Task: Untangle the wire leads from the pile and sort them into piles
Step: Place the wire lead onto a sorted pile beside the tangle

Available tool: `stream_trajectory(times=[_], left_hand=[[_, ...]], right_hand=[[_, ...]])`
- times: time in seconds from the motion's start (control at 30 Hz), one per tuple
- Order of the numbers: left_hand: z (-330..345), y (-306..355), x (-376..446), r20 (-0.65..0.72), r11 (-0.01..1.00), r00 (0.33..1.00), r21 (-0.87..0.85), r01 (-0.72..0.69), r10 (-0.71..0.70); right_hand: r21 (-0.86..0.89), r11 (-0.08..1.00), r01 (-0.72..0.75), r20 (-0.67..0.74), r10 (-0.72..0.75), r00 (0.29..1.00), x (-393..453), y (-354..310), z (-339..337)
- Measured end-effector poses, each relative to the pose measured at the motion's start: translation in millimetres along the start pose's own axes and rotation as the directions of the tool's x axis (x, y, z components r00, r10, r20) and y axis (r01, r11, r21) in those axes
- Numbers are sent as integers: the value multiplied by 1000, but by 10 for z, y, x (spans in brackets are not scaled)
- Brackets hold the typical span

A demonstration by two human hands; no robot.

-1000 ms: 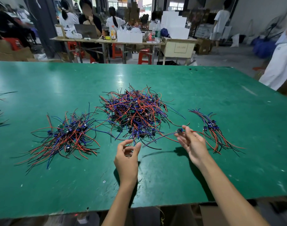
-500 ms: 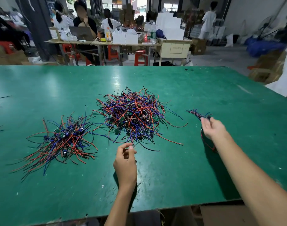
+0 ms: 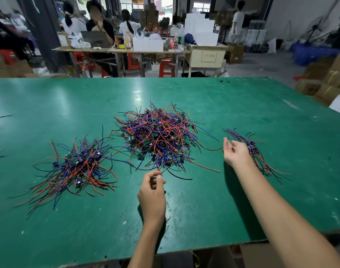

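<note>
On the green table, the left hand pinched a thin wire at the tangled red, blue and black central pile to draw it free, while the right hand hung relaxed and empty beside the small sorted bundle

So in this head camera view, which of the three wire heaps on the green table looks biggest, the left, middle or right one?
Largest to smallest, as they look:
1. Middle pile, the tangled one.
2. Left pile, more spread out and nearer the camera, so its rank against the middle is unsure.
3. Right pile, plainly smallest, partly hidden by the right hand.
</note>
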State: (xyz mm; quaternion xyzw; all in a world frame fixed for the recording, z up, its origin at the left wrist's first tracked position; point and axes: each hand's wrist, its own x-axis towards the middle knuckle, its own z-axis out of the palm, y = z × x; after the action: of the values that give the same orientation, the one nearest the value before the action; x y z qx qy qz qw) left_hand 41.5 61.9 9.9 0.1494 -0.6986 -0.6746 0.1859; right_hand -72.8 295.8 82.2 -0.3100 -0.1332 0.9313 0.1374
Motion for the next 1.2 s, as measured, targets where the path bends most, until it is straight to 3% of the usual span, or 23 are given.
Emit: stream_trajectory(times=[0.13, 0.27, 0.37, 0.53, 0.6, 0.63, 0.7, 0.77, 0.8, 0.87, 0.93, 1.0, 1.1, 1.2], left_hand=[[-18, 0, 6, 14, 1000, 1000, 12, -3, 3], [0, 8, 12, 26, 1000, 1000, 26, -2, 1], [6, 9, 13, 27, 999, 1000, 47, -3, 1], [8, 9, 14, 34, 998, 999, 63, 5, -7], [8, 16, 10, 35, 998, 999, 66, 3, -6], [11, 19, 6, 35, 998, 999, 68, 3, -5], [12, 25, 0, 35, 998, 999, 67, 3, -5], [13, 30, -5, 38, 998, 999, 67, 6, -9], [15, 32, -5, 42, 998, 999, 68, 6, -9], [16, 33, -2, 51, 997, 999, 71, 5, -9], [12, 38, -6, 61, 998, 998, 70, 4, -9], [3, 34, -12, 71, 998, 997, 69, 4, -9], [1, 32, -18, 83, 998, 996, 58, 5, -10], [-3, 37, -13, 81, 998, 997, 57, 2, -7]], right_hand=[[-249, 962, 116, -53, -133, 990, 38, -223, -59], [-275, 937, 216, -80, -246, 966, 72, -421, -256], [-269, 941, 204, -113, -241, 964, -17, -415, -369], [-464, 868, 175, -167, -280, 945, -234, -175, -464], [-696, 702, 154, -102, -308, 946, -252, -109, -489], [-818, 555, 153, -60, -345, 937, -254, -83, -505], [-981, 143, 130, 51, -457, 888, -241, -62, -559], [-957, -272, 104, 238, -527, 816, -244, -74, -603], [-896, -428, 120, 349, -508, 787, -225, -75, -614], [-747, -628, 218, 525, -355, 773, -158, -53, -583], [-654, -689, 312, 570, -178, 803, -61, -9, -501], [-629, -719, 296, 523, -110, 845, 62, -1, -437], [-697, -687, 203, 453, -203, 868, 233, -112, -365], [-704, -678, 212, 471, -221, 854, 382, -257, -330]])
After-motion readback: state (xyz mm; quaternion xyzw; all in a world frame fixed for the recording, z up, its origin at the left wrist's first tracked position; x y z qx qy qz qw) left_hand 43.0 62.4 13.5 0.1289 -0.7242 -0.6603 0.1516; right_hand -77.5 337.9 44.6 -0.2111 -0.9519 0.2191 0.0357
